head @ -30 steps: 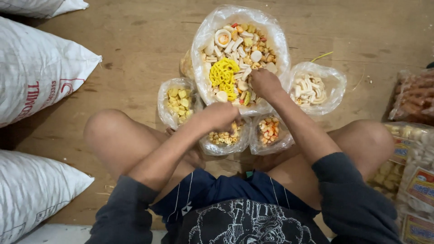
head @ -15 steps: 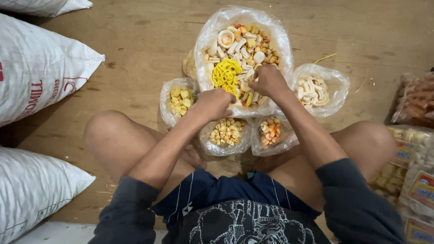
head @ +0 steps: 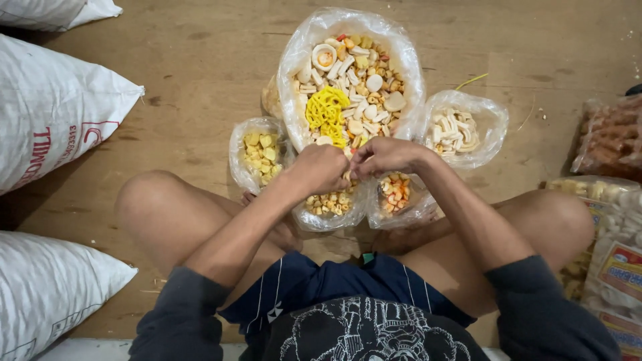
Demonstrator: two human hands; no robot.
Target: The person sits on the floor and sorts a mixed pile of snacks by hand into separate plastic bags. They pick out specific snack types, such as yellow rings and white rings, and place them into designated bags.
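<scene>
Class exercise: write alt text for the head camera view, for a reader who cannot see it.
A seated person's left hand and right hand meet, fingers curled, over the near edge of a large clear plastic bag of mixed pale and yellow crackers on a wooden floor. Smaller clear snack bags surround it; white woven sacks lie left.

One head-worn camera looks steeply down, close over the seated person's lap, onto the brown wooden floor (head: 200, 80).
</scene>
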